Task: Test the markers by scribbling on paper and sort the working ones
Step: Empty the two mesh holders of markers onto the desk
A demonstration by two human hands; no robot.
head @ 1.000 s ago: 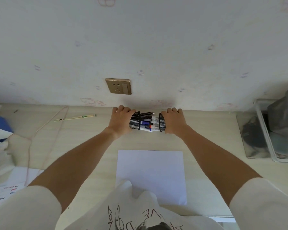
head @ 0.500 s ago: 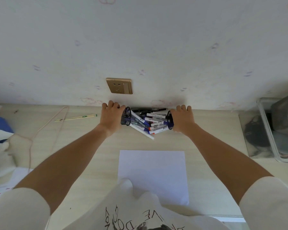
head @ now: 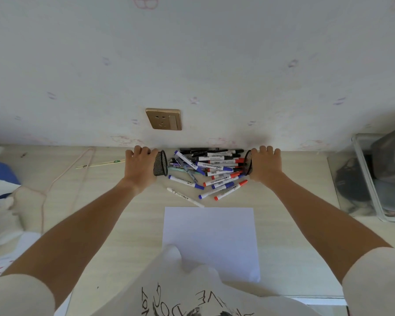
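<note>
Markers (head: 211, 171) lie in a loose heap on the table (head: 123, 224) close to the wall, blue-capped, red-capped and black ones crossing each other, a few strays fanned out toward the paper (head: 210, 238). One white pen (head: 184, 197) from the heap reaches almost to the sheet's far edge. The sheet is blank and lies square in front of the person.

On either side of the heap a black mesh cup is held tipped on its side, mouth toward the markers. The left hand (head: 140, 166) is wrapped round the left cup (head: 160, 163), fingers curled over the top; the right hand (head: 265, 165) grips the right cup (head: 248, 162) the same way. The right cup's rim touches the nearest marker ends; the left cup's mouth looks empty as far as I can tell.

To my eye this is the emptying step: the markers are out, nothing is tested, no mark is on the paper. Next, I'd guess, the cups want standing upright well apart, so that working ones have a place of their own, and then one marker picked out of the heap, uncapped and scribbled on the sheet. The heap is tangled, so lifting from the loose near edge should disturb the least.

A socket (head: 164, 119) sits on the wall above, and a clear bin (head: 365, 179) stands far right.
</note>
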